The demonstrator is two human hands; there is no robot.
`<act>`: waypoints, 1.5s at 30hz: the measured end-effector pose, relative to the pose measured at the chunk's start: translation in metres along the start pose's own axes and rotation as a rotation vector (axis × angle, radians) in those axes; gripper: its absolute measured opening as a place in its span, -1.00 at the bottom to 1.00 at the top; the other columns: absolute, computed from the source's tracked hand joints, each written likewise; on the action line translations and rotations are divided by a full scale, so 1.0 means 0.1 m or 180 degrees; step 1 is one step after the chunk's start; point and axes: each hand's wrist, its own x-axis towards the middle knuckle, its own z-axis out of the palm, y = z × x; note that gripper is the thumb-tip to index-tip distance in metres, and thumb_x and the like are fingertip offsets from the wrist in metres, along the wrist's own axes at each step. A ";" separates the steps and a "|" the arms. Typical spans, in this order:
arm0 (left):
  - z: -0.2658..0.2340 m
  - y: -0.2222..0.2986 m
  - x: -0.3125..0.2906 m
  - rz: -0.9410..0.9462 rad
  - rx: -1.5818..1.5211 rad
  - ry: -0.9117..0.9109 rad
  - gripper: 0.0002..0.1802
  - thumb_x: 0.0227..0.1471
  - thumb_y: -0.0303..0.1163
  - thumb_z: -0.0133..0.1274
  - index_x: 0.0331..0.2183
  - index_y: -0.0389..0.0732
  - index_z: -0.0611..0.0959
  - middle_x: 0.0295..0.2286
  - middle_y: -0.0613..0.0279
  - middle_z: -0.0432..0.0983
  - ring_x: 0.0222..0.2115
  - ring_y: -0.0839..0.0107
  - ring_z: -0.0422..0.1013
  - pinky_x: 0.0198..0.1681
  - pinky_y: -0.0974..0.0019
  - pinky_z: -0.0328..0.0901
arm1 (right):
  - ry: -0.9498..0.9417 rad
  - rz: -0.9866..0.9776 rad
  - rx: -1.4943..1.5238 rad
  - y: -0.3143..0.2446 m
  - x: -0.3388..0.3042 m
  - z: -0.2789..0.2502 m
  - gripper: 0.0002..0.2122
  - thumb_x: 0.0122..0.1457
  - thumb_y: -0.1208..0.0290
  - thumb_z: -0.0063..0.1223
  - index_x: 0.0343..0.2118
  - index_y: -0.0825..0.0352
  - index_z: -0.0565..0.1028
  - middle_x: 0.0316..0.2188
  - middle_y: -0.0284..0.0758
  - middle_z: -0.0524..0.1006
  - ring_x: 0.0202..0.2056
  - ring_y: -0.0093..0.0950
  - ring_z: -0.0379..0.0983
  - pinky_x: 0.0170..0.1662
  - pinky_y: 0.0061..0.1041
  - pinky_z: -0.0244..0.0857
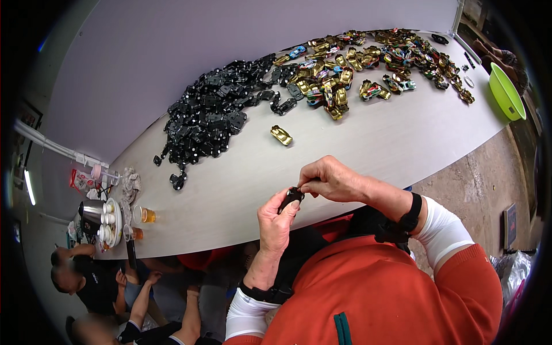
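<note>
Head view: landmark is the lone gold toy car [281, 135] on the pale table [368, 135], set apart from the heaps. Small black car part [291, 198] is off the tabletop, on the near side of the gold car, gripped between left hand's [275, 221] thumb and fingers. Right hand [328, 179] has thumb and index drawn together at the part's right end; can't tell whether they pinch the part itself or some smaller piece, too tiny to resolve. Black chassis pile [213, 109] sits left of and beyond the gold car; gold and multicoloured car heap [328, 80] sits beyond it to the right. Green basin [507, 92] is well off to its right. Step in hand, my read: close two-handed fingertip work on the black part. Next move probably calls for a steady left grip, with fine, light right-finger control at that end.
</note>
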 end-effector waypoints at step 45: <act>-0.69 -0.04 -0.15 -0.0792 0.1095 -0.0607 -0.71 -0.02 -0.54 -0.01 -0.18 -0.37 0.51 -0.47 0.25 0.50 -0.57 0.62 0.40 -0.52 0.57 0.30 | 0.0910 0.0192 -0.2757 0.62 1.23 -0.14 -0.57 -0.09 0.12 0.17 -0.37 0.43 0.36 -0.44 -0.09 0.43 -0.38 -0.12 0.41 -0.29 -0.25 0.29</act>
